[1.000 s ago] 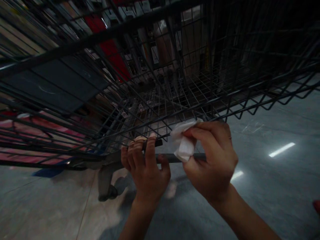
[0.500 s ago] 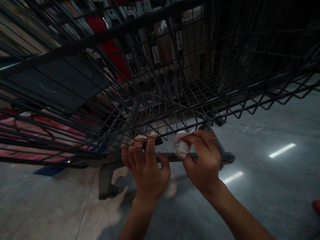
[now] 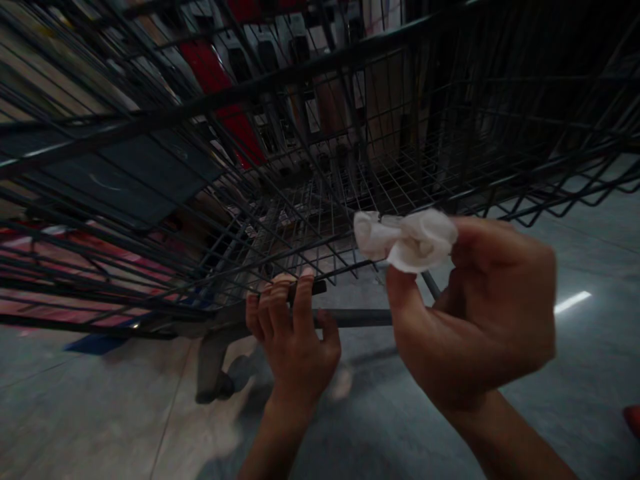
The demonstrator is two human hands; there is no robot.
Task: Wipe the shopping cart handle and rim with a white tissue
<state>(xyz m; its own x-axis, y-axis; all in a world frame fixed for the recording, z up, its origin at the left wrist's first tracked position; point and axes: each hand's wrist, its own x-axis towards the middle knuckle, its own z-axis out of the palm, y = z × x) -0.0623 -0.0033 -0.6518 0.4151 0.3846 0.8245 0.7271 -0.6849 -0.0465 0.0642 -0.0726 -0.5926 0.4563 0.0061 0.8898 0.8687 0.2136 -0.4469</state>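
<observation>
In front of me is a dark wire shopping cart [image 3: 320,257]. My left hand [image 3: 295,327] has its fingers hooked over the dark bar [image 3: 317,288] at the cart's lower edge, the fingertips touching the wire mesh. My right hand [image 3: 480,313] is closer to the camera, pinching a crumpled white wipe [image 3: 420,243] between thumb and fingers. That wipe is held in front of the basket wires, which it partly covers. Whether it touches the wires I cannot tell.
Below runs a grey cart rail [image 3: 357,318], with a caster wheel [image 3: 215,383] at left. Pink packages [image 3: 75,273] and hanging goods with a red strip [image 3: 223,100] show behind the wires. Light reflects off the concrete floor [image 3: 120,413]. Something red [image 3: 633,421] is at the right edge.
My right hand has come up and nearer the camera with the wipe, away from the cart's lower rail. My left hand has stayed in place on the bar.
</observation>
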